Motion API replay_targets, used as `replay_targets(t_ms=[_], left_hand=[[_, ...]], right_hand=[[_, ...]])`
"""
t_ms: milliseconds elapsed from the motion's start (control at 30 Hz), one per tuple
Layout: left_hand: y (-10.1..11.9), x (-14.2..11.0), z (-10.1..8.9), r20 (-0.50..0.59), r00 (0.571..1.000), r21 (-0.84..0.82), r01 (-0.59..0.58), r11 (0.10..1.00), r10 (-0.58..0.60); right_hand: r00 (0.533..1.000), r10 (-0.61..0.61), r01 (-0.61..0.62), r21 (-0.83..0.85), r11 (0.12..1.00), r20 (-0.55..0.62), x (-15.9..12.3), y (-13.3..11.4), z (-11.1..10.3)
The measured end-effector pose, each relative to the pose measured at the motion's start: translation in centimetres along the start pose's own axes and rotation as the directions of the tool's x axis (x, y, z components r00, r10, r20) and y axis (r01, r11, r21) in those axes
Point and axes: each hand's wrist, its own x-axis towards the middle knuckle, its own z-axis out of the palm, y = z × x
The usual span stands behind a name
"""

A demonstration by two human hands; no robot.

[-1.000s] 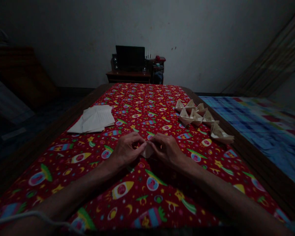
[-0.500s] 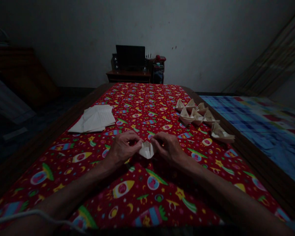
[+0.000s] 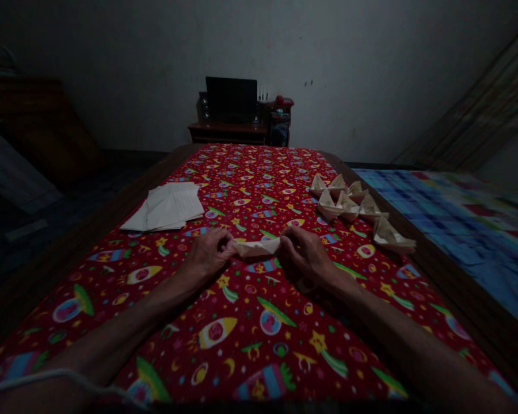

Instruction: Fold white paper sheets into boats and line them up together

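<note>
A folded paper boat (image 3: 258, 249) is stretched out lengthwise between my two hands, low over the patterned red tablecloth (image 3: 216, 333). My left hand (image 3: 210, 251) pinches its left tip between thumb and fingers. At the opposite tip, my right hand (image 3: 304, 252) is closed on the paper in the same way. Several finished-looking paper boats (image 3: 347, 204) stand in a cluster to the right, with one boat (image 3: 392, 237) nearer to me. On the left lies a loose stack of paper sheets (image 3: 166, 207).
Dark wooden table edges (image 3: 449, 287) flank the cloth. Beyond the far end, a black monitor (image 3: 232, 99) stands on a small desk with speakers. A bed with a checked blue sheet (image 3: 414, 201) is at the right. A white cable (image 3: 60, 374) crosses near my left forearm.
My hands have moved apart, and the paper between them has gone from a compact, pointed fold to a long, flatter boat shape.
</note>
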Motion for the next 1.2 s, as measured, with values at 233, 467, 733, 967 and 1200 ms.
replay_targets(t_ms=[233,467,733,967,1200], left_hand=[[0.0,0.0,0.5,0.003,0.999,0.096,0.045,0.994,-0.046],[0.0,-0.3,1.2,0.040,0.997,0.184,0.057,0.981,-0.066],[0.3,-0.4,0.6,0.091,0.989,0.269,0.092,0.959,-0.121],[0.1,-0.3,0.8,0.098,0.993,0.326,0.033,0.945,-0.069],[0.9,0.3,0.9,0.251,0.967,0.019,-0.061,0.998,0.054]], right_hand=[[0.989,0.104,-0.095,-0.091,0.991,0.104,0.2,-0.8,0.3],[0.973,-0.051,0.068,-0.065,0.996,0.224,0.1,-1.5,0.3],[0.949,0.212,-0.241,0.105,0.965,0.232,0.8,-2.1,0.9],[0.930,0.288,-0.301,0.025,0.953,0.230,1.2,-2.6,0.8],[0.930,0.262,-0.288,0.065,0.956,0.259,1.4,-2.3,1.0]])
